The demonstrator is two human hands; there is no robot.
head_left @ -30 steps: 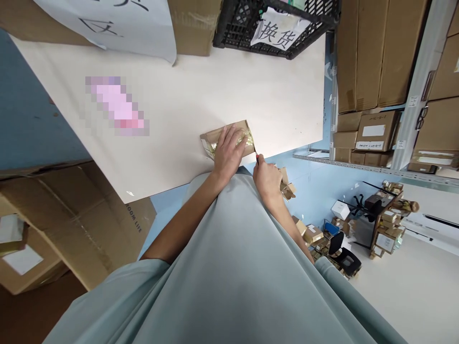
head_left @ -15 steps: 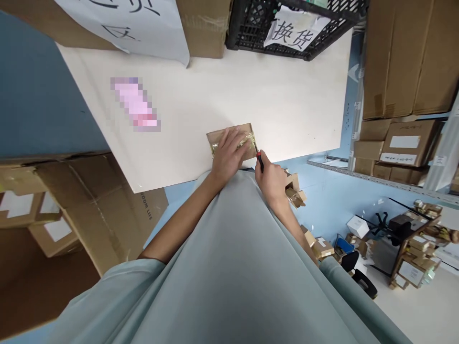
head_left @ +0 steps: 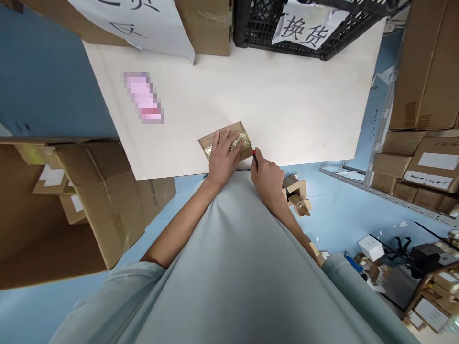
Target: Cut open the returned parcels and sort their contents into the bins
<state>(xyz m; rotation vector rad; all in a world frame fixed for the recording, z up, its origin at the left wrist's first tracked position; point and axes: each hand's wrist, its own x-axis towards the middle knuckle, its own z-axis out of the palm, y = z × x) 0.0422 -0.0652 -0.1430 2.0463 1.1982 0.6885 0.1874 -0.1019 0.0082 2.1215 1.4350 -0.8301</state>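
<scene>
A small flat cardboard box (head_left: 234,129) with shiny yellowish tape across it lies tilted at the near edge of the white table (head_left: 287,100). My left hand (head_left: 223,160) rests on its top with the fingers spread, pressing it down. In my right hand (head_left: 267,177) is a utility knife (head_left: 255,158) with a red and black handle, its tip at the box's right edge. The blade itself is too small to make out. A blurred-out pink oblong thing (head_left: 144,98) lies on the table to the left.
At the back stand a cardboard box (head_left: 206,28) with a paper sign and a black plastic crate (head_left: 251,33) with another sign. A large open carton (head_left: 103,200) is at the left. Shelved cartons (head_left: 423,62) line the right; small opened boxes (head_left: 297,193) lie below the table edge.
The small box has turned a little, its left end coming nearer me. My right hand, still gripping the knife, stays at its right edge. The view has shifted slightly.
</scene>
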